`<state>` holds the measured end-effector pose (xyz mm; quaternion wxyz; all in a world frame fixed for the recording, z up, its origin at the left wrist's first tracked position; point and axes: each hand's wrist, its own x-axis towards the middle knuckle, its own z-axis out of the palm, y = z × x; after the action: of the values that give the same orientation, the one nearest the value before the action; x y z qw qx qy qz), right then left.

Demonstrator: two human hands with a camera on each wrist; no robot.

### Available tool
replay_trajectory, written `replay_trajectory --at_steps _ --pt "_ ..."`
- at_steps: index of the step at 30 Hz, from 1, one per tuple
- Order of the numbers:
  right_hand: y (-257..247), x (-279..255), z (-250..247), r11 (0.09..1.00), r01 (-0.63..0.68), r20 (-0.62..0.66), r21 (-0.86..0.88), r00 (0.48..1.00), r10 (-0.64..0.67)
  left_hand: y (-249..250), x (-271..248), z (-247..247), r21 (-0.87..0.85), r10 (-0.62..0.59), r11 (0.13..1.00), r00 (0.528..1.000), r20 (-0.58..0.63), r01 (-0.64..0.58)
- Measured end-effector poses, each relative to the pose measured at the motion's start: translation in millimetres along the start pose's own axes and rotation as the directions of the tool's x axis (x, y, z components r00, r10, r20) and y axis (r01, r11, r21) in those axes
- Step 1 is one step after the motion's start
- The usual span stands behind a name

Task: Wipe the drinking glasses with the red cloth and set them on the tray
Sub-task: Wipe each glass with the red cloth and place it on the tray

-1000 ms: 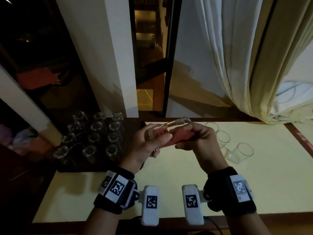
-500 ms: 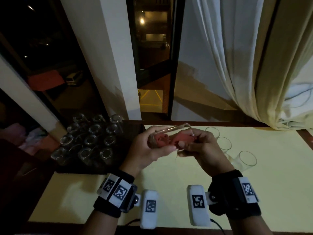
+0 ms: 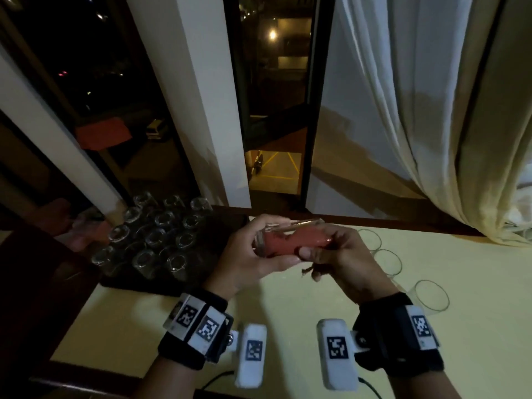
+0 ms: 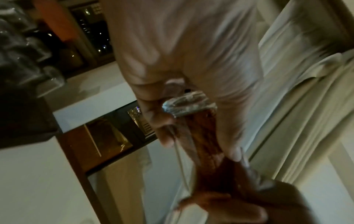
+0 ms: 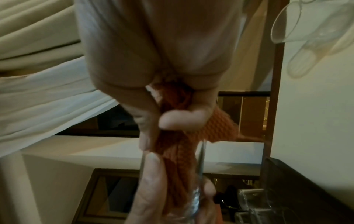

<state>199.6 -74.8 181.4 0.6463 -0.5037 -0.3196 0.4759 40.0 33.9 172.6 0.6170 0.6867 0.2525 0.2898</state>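
Note:
A clear drinking glass [image 3: 283, 228] lies sideways in the air above the table, its thick base [image 4: 188, 104] toward my left. My left hand [image 3: 253, 251] grips it around the base end. The red cloth [image 3: 299, 243] is stuffed inside the glass, and my right hand [image 3: 334, 254] pinches the cloth [image 5: 172, 136] at the glass mouth. A dark tray [image 3: 218, 237] at the left holds several upturned glasses [image 3: 152, 237]. Three more glasses [image 3: 387, 262] stand on the yellow table to the right of my hands.
The yellow table [image 3: 302, 321] has a dark wooden rim. A window with a white post [image 3: 201, 96] rises behind it, and a pale curtain [image 3: 417, 110] hangs at the back right. A dark chair or ledge [image 3: 37, 283] stands left of the tray.
Both hands stay together on the glass, and the cloth has shifted inside it. My head tilted up, so hands and table sit lower in the view.

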Motion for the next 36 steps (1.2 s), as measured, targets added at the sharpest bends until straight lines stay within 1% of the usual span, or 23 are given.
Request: replay_trajectory --at_steps 1,2,4,5,6,7,9,11,12,13,15,17,18,19,21,23,24,26,28,29,31,34,36 --pt "0.8 2.8 -1.4 1.0 0.02 -0.017 0.004 1.0 -0.02 -1.8 -1.0 1.2 -0.018 -0.021 1.0 1.0 -0.006 0.021" --pt "2.0 5.4 -1.5 0.999 0.05 -0.043 0.004 0.998 -0.05 -1.7 -1.2 2.8 -0.07 -0.072 0.995 0.997 -0.017 0.071" --pt "6.7 11.0 0.9 0.995 0.099 -0.1 -0.025 0.99 -0.101 4.3 -0.6 7.7 -0.18 -0.225 0.959 0.974 -0.008 0.219" --pt "8.4 13.6 3.3 0.993 0.105 -0.117 -0.056 0.987 -0.111 5.2 0.8 8.4 -0.208 -0.282 0.939 0.959 -0.008 0.275" --pt "8.3 15.2 5.9 0.993 0.097 -0.107 -0.071 0.989 -0.104 3.9 2.5 6.5 -0.22 -0.308 0.93 0.951 -0.031 0.294" --pt "7.6 15.6 8.5 0.996 0.071 -0.072 -0.056 0.995 -0.075 2.9 3.4 3.1 -0.218 -0.301 0.935 0.952 -0.063 0.281" --pt "6.2 14.6 11.0 1.0 -0.017 -0.008 -0.01 1.0 0.017 -1.0 4.1 -5.2 -0.131 -0.21 0.972 0.973 -0.094 0.197" --pt "5.6 15.5 10.0 0.998 -0.041 -0.019 -0.043 0.999 0.04 -4.5 4.2 -11.7 0.031 -0.099 0.995 0.995 -0.01 0.1" --pt "6.3 16.6 9.6 0.998 -0.02 -0.045 -0.053 0.999 0.017 -6.0 4.7 -12.8 0.064 -0.084 0.995 0.996 0.037 0.082" --pt "7.1 18.2 10.3 0.999 0.013 -0.071 -0.048 0.997 -0.017 -6.8 6.0 -13.4 0.039 -0.097 0.995 0.993 0.066 0.094" --pt "9.6 21.3 15.0 0.995 0.085 -0.142 -0.059 0.986 -0.093 -4.7 11.3 -12.8 -0.117 -0.2 0.971 0.976 0.081 0.209" --pt "14.0 23.7 20.1 0.985 0.124 -0.21 -0.124 0.966 -0.148 -1.4 16.5 -12.5 -0.21 -0.309 0.926 0.95 0.051 0.313" --pt "14.6 24.5 23.5 0.982 0.117 -0.222 -0.149 0.964 -0.149 -2.1 18.9 -14.0 -0.213 -0.313 0.927 0.95 0.019 0.31" --pt "14.0 24.7 26.5 0.984 0.094 -0.217 -0.15 0.968 -0.126 -3.4 20.3 -16.5 -0.201 -0.286 0.939 0.958 -0.011 0.278" --pt "8.8 23.8 31.0 0.999 0.01 -0.155 -0.034 0.988 -0.015 -3.1 21.2 -24.4 -0.112 -0.182 0.978 0.983 -0.029 0.177" --pt "4.7 25.2 31.3 0.992 -0.086 -0.096 0.096 0.991 0.095 -2.9 22.4 -35.8 0.05 -0.056 0.997 0.998 0.013 0.055" --pt "3.9 27.2 31.1 0.987 -0.108 -0.09 0.121 0.989 0.119 -2.7 22.9 -40.7 0.122 -0.002 0.992 0.999 0.039 -0.003" --pt "4.4 33.2 32.5 0.983 -0.109 -0.124 0.15 0.984 0.128 -4.2 25.8 -48.3 0.21 0.106 0.971 0.993 0.053 -0.115" --pt "6.0 40.7 36.0 0.981 -0.086 -0.188 0.177 0.975 0.119 -5.5 29.8 -53.2 0.263 0.192 0.945 0.981 0.037 -0.195" --pt "6.4 44.4 37.8 0.98 -0.075 -0.226 0.185 0.967 0.117 -6.6 32.0 -56.3 0.273 0.213 0.938 0.977 0.027 -0.212" --pt "6.1 50.7 40.5 0.979 -0.071 -0.278 0.19 0.953 0.123 -9.3 36.5 -64.4 0.264 0.207 0.943 0.978 0.015 -0.204" --pt "6.2 56.5 37.7 0.971 -0.093 -0.328 0.219 0.931 0.163 -16.4 44.7 -80.1 0.265 0.138 0.954 0.99 0.021 -0.138" --pt "7.0 61.6 29.7 0.957 -0.093 -0.408 0.275 0.89 0.204 -20.7 52.5 -89.5 0.273 0.073 0.959 0.997 0.028 -0.078"
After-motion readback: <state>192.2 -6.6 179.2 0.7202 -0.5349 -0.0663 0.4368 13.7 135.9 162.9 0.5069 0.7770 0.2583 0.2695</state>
